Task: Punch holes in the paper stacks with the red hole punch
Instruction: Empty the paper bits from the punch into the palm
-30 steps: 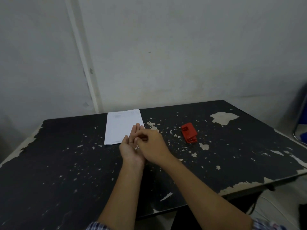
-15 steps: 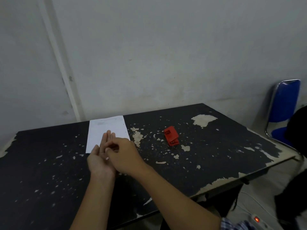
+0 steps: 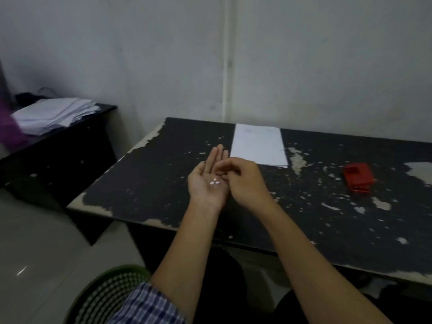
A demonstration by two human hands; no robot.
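Observation:
A white paper stack (image 3: 258, 143) lies flat at the far side of the worn black table (image 3: 152, 178). The red hole punch (image 3: 358, 177) sits to its right, untouched. My left hand (image 3: 208, 181) is palm up over the table with a few small white paper bits (image 3: 215, 182) on the palm. My right hand (image 3: 245, 181) is beside it, fingers curled and pinched at the left palm's fingers. Both hands are apart from the stack and the punch.
A second black desk (image 3: 77, 127) at the left carries a loose pile of white papers (image 3: 55, 114). A green mesh basket (image 3: 102, 298) stands on the floor at the lower left. The table's left corner and near edge are chipped.
The view has swung left, bringing the side desk and green basket into sight. My hands stay together; the left palm now shows the paper bits.

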